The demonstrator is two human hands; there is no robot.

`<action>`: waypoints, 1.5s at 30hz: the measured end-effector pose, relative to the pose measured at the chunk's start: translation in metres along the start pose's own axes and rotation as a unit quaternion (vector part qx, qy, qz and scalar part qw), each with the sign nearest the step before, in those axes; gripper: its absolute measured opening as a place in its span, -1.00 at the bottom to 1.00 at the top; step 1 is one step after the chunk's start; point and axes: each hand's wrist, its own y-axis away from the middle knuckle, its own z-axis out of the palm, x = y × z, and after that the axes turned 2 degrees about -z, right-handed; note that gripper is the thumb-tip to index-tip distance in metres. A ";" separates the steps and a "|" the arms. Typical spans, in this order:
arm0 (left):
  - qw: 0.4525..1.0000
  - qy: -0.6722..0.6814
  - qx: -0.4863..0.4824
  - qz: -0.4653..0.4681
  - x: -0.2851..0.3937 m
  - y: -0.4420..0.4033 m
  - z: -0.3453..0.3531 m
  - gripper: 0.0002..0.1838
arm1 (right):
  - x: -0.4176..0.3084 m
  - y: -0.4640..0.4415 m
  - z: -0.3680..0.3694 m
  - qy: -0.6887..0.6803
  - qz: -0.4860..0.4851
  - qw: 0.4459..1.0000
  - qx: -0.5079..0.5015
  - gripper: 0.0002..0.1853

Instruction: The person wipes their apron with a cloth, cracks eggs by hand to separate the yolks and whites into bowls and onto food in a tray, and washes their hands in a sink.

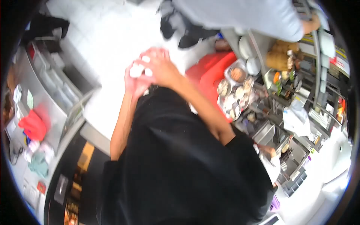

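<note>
My left hand (pixel 135 84) and my right hand (pixel 161 69) are together in front of my black shirt. The right hand lies over the left, and the fingers of both are curled. Small, bright white lumps (pixel 137 70) show between the fingers, blurred and overexposed, so I cannot tell their kind. Right of my hands, a red plastic surface (pixel 213 69) bears a clear container (pixel 237 73) of brownish food. Several bowls of pale food (pixel 230 101) are grouped beside it.
A person in a grey shirt (pixel 240 17) stands close at the top right. Metal shelving with containers and a white plastic bag (pixel 296 120) runs along the right. On the left is a metal counter (pixel 45 101) with a red cloth-like item (pixel 33 125). The floor (pixel 101 33) is pale tile.
</note>
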 end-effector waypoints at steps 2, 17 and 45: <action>0.999 -0.026 -0.020 -0.004 0.018 -0.017 -0.016 -0.35 | 0.007 -0.021 -0.003 0.020 -0.005 1.000 0.000 -0.39; 0.983 0.009 -0.100 0.157 0.254 -0.010 -0.054 -0.52 | -0.004 -0.331 0.069 -0.251 -0.213 0.893 -0.308 -0.48; 0.969 -0.078 0.031 0.230 0.994 -0.216 0.059 -0.51 | 0.445 -1.069 0.090 0.107 0.143 0.981 0.072 -0.42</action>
